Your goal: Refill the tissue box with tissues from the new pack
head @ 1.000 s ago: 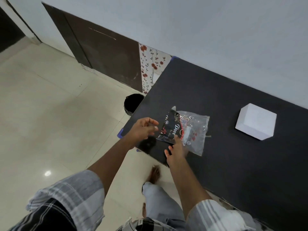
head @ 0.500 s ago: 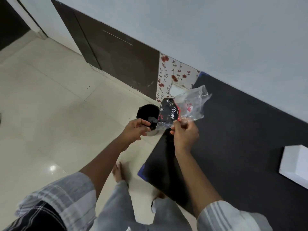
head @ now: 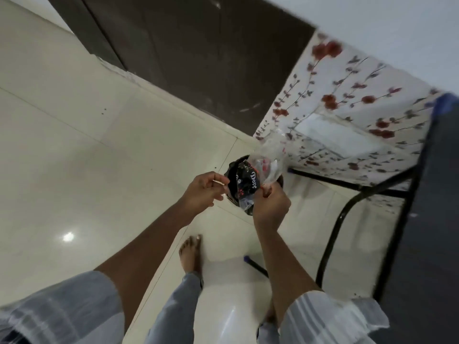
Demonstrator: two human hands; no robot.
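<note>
Both hands are raised in front of the person, out past the table's edge and above the tiled floor [head: 99,157]. The right hand [head: 270,207] is closed on the empty tissue wrapper [head: 250,180] — thumb and fingers pinch its lower right part, with the clear end of the plastic standing up crumpled above the knuckles. The wrapper's dark printed panel (white lettering and small red marks on it) faces the camera between the two hands. The left hand [head: 202,192] is just beside the wrapper's left edge, fingers curled with the tips drawn together; whether they actually grip the plastic or only touch it cannot be told through the blur.

Directly behind the wrapper, a dark round bin [head: 229,170] shows only as a sliver at the left and below the plastic. To the right, the black table [head: 427,219] runs down the frame edge on black metal legs, and a floral-patterned panel [head: 347,95] stands against the wall beyond it. A bare foot [head: 190,254] rests on the floor below the hands — the tissue box itself is out of view.
</note>
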